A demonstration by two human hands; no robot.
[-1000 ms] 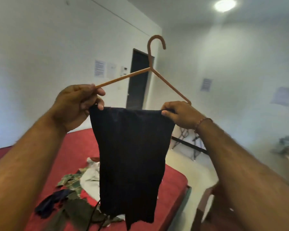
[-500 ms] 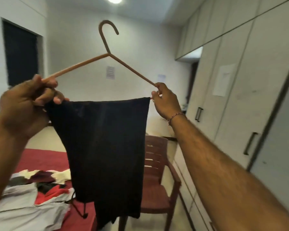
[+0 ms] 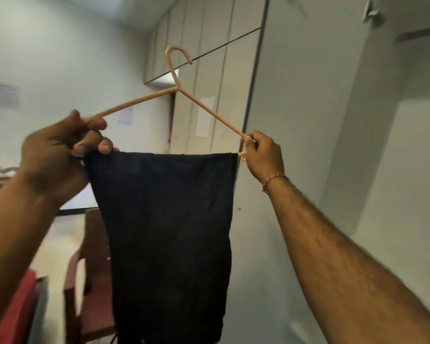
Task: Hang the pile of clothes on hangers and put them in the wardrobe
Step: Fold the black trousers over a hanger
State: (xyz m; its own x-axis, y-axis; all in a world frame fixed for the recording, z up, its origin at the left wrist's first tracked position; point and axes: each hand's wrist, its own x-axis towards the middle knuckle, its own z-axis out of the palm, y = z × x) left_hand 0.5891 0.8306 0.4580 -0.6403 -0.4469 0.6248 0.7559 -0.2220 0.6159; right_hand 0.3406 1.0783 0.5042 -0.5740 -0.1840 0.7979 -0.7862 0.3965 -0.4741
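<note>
The wardrobe [image 3: 296,95] is filling the right half and upper middle of the frame, its pale grey doors running from top to bottom, with a sheet of paper [image 3: 205,115] sticking to one door behind the hanger. In the centre, a black garment [image 3: 166,239] is hanging folded over the bottom bar of the hanger and reaching down to the lower edge of the frame. At the lower left, a brown chair [image 3: 90,269] is standing partly hidden behind the garment, and a strip of red bed cover [image 3: 15,311] is showing in the bottom left corner. The orange hanger [image 3: 176,88] is being held up in the middle of the frame, hook pointing upward and curling to the right in front of the wardrobe doors. The left hand [image 3: 57,155], at middle left, is gripping the hanger's left end with fingers curled round it, touching the garment's upper corner. The right hand [image 3: 263,155], right of centre, is pinching the hanger's right end, fingertips closed on the corner just beside the garment's edge. A thin red thread bracelet [image 3: 273,181] is sitting on the right wrist.
</note>
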